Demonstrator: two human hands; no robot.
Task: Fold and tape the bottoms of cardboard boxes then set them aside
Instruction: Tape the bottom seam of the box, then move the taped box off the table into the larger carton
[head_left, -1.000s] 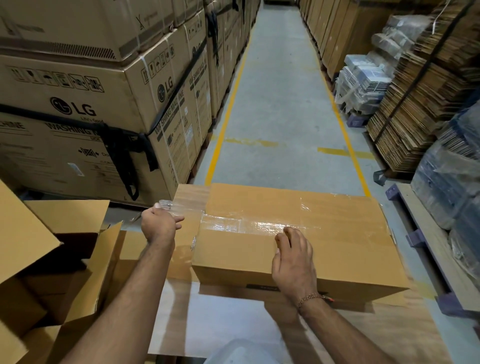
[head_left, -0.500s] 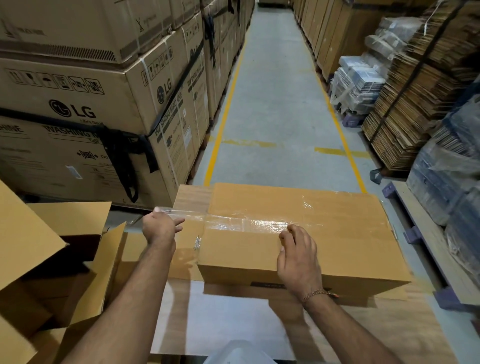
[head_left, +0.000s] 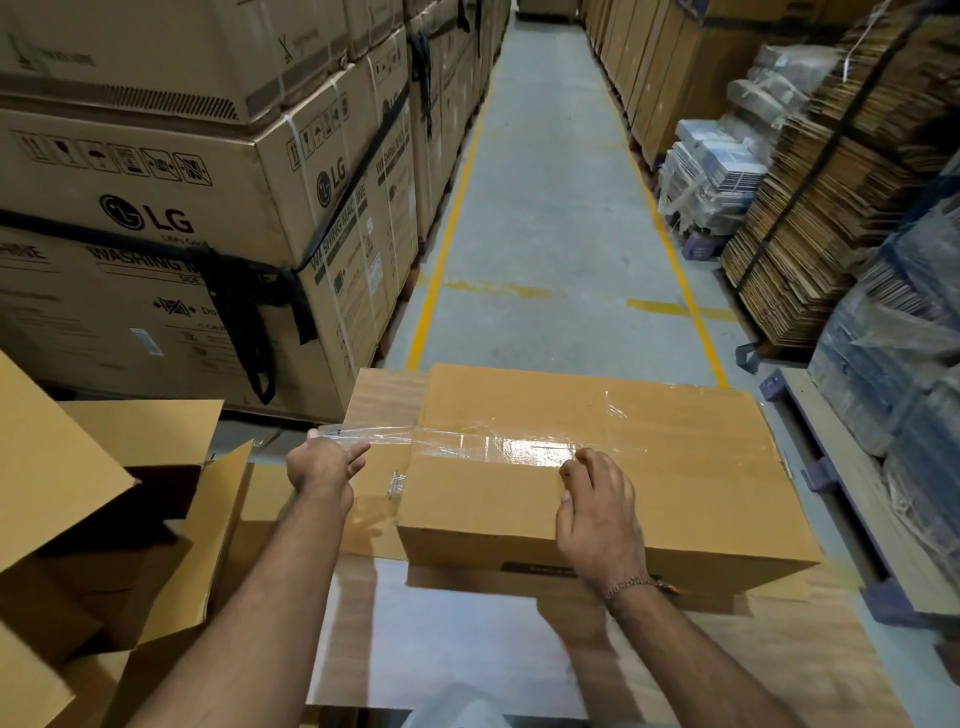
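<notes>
left hand (head_left: 319, 462) has dragged the clear tape (head_left: 374, 435) further past the box (head_left: 597, 467) on the counter (head_left: 467, 639), grip pinching it; right hand (head_left: 597, 501) pressing box top, fingers loosely bent, seam nearly covered

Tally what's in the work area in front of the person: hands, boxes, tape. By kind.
Bare hands: 2, left and right
Closed brown cardboard box on the wooden table: 1
Open brown cardboard boxes at left: 2
Stretched strip of clear tape: 1
Total: 6

Matt cardboard box (head_left: 649, 467) (glossy clear plastic tape (head_left: 467, 444)).
</notes>
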